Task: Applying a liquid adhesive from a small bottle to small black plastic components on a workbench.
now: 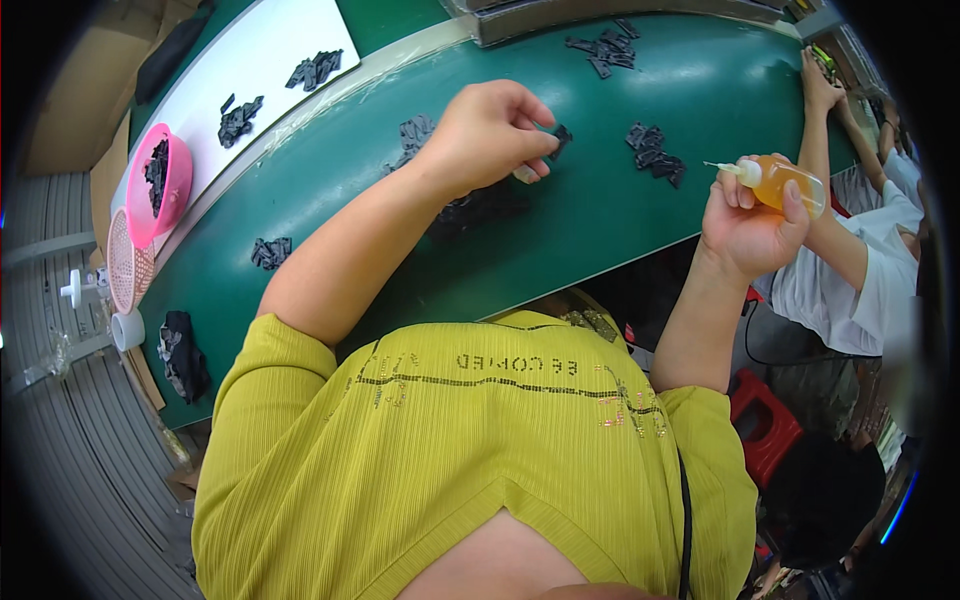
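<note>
Over the green tabletop, my left hand (490,135) pinches a small flat black part (562,142) between thumb and fingers. My right hand (755,225) is wrapped round a clear squeeze bottle (792,186) of amber liquid, its thin nozzle pointing left toward the left hand. Beneath my left wrist lies a pile of black parts (408,140), partly hidden by the arm. Another dark heap (475,212) sits in shadow just below that hand. Between my two hands rests a small cluster of black parts (655,155).
More black parts (605,48) lie at the far edge, and others (271,253) at the left. A pink basket (180,185) with dark pieces stands by a white board (300,25). A co-worker's hand (820,85) works at the far right. A red stool (765,425) is below.
</note>
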`<state>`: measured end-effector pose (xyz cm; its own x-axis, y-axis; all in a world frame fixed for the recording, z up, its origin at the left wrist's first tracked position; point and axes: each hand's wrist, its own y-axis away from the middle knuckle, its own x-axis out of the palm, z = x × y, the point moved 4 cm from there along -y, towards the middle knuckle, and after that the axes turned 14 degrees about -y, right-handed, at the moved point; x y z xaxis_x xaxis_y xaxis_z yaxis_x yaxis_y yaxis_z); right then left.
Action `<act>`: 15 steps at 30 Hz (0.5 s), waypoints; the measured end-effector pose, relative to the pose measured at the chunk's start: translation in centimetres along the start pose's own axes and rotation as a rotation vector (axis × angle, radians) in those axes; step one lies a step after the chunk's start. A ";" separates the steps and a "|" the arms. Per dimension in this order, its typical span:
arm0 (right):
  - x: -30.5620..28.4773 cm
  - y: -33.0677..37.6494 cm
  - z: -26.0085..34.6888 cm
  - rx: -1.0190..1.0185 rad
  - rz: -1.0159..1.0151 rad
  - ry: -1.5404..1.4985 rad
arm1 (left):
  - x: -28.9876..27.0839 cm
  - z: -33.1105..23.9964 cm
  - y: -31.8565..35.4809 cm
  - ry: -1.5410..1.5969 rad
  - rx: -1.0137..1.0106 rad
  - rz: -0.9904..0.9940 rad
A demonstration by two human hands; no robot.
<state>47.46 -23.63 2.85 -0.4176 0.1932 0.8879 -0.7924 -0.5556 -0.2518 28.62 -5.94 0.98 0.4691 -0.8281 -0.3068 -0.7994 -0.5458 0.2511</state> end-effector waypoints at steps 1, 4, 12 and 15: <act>0.1 0.2 0.6 -0.015 -0.004 -0.011 | 1.0 -0.5 -0.6 -0.079 -0.010 0.035; 0.1 1.0 2.1 -0.074 -0.004 -0.003 | 4.6 -1.5 -3.6 -0.230 0.008 0.100; -1.5 1.9 3.4 -0.033 -0.017 -0.028 | 6.0 -2.2 -0.7 -0.687 0.362 -0.103; -1.8 2.2 4.0 -0.042 -0.066 -0.042 | 2.2 -1.8 0.3 -0.884 0.263 -0.209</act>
<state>48.28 -28.42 2.26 -0.3454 0.1935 0.9183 -0.8359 -0.5082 -0.2073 30.09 -8.11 2.05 0.2438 -0.2607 -0.9341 -0.8407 -0.5371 -0.0695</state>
